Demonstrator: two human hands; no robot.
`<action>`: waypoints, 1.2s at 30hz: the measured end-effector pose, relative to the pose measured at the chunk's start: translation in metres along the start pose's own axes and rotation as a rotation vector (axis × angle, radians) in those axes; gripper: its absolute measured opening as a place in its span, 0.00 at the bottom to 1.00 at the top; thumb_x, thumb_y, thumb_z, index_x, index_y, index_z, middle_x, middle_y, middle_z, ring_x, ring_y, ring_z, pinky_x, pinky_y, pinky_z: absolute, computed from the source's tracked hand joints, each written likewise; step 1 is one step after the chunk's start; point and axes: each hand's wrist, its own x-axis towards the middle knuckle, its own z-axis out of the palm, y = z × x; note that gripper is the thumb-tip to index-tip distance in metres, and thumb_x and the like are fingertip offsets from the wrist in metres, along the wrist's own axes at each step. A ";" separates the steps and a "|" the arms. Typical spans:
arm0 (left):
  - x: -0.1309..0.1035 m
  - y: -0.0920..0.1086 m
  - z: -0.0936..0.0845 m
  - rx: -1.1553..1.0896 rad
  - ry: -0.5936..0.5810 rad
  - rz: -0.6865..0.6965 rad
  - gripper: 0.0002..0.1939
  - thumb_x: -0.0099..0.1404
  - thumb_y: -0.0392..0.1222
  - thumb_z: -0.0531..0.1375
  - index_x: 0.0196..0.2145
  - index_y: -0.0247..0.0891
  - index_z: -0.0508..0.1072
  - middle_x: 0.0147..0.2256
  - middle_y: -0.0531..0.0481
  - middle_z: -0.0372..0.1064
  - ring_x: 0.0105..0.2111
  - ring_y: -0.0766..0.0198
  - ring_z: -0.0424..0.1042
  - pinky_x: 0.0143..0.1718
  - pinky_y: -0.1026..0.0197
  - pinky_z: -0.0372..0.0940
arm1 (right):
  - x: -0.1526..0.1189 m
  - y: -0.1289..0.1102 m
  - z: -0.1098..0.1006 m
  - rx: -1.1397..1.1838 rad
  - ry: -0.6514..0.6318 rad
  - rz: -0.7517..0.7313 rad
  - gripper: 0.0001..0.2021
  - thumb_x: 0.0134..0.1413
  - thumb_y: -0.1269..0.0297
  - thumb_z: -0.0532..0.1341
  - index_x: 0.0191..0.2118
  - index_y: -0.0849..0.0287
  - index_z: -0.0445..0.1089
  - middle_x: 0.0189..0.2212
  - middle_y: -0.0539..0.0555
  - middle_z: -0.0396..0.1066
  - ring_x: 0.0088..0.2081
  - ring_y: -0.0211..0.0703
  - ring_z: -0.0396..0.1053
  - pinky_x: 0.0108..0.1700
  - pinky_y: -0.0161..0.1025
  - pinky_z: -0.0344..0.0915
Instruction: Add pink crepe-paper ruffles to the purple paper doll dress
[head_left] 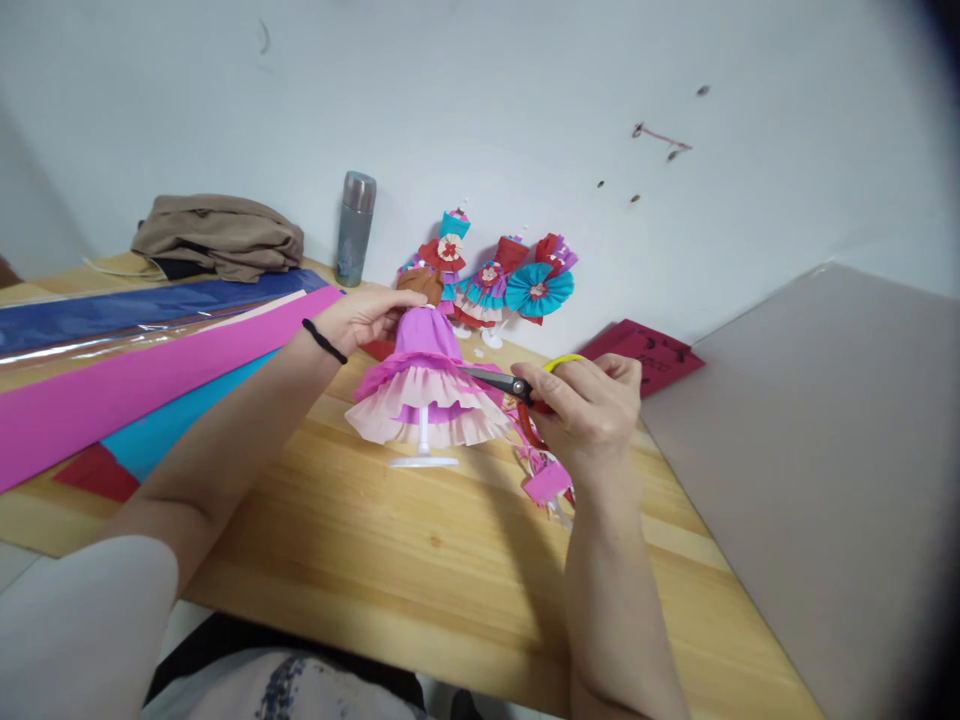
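A small dress form on a white stand wears a paper dress with a brown top, a purple skirt and pale pink ruffles. My left hand grips the dress form at its brown top, thumb in front and the other fingers partly hidden behind. My right hand is closed on scissors with dark blades and a yellow-edged handle. The blades point left and lie at the right side of the skirt's ruffle. Whether they touch the paper I cannot tell.
Blue, pink and red paper sheets lie at left. Behind stand a grey flask, a brown cloth bundle and several dressed forms. Pink scraps lie beneath my right hand; a red paper bag leans by the wall.
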 end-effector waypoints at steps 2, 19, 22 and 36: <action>-0.001 0.001 0.000 -0.025 -0.017 -0.071 0.02 0.58 0.30 0.66 0.29 0.31 0.75 0.27 0.48 0.76 0.25 0.68 0.72 0.35 0.61 0.69 | 0.000 0.000 0.000 0.024 0.010 -0.019 0.08 0.65 0.68 0.61 0.36 0.53 0.78 0.19 0.47 0.67 0.24 0.36 0.62 0.36 0.43 0.50; -0.020 0.024 0.008 0.038 0.144 0.397 0.04 0.55 0.35 0.68 0.29 0.33 0.77 0.25 0.52 0.73 0.28 0.66 0.73 0.32 0.65 0.69 | 0.002 -0.025 -0.017 1.018 0.003 0.762 0.14 0.49 0.60 0.73 0.43 0.49 0.77 0.29 0.52 0.76 0.30 0.48 0.75 0.29 0.44 0.68; -0.027 0.027 0.013 0.063 0.154 0.497 0.02 0.56 0.35 0.67 0.29 0.34 0.78 0.26 0.52 0.74 0.28 0.67 0.73 0.31 0.66 0.69 | 0.006 -0.035 -0.016 1.067 -0.047 0.791 0.14 0.47 0.62 0.74 0.41 0.50 0.77 0.31 0.52 0.78 0.35 0.50 0.77 0.34 0.46 0.71; -0.036 0.038 0.017 0.069 0.269 0.605 0.04 0.63 0.42 0.65 0.36 0.42 0.77 0.37 0.57 0.79 0.44 0.60 0.76 0.44 0.60 0.70 | 0.004 -0.032 -0.006 1.159 -0.018 0.958 0.14 0.49 0.53 0.71 0.39 0.52 0.73 0.23 0.47 0.69 0.21 0.37 0.63 0.22 0.37 0.61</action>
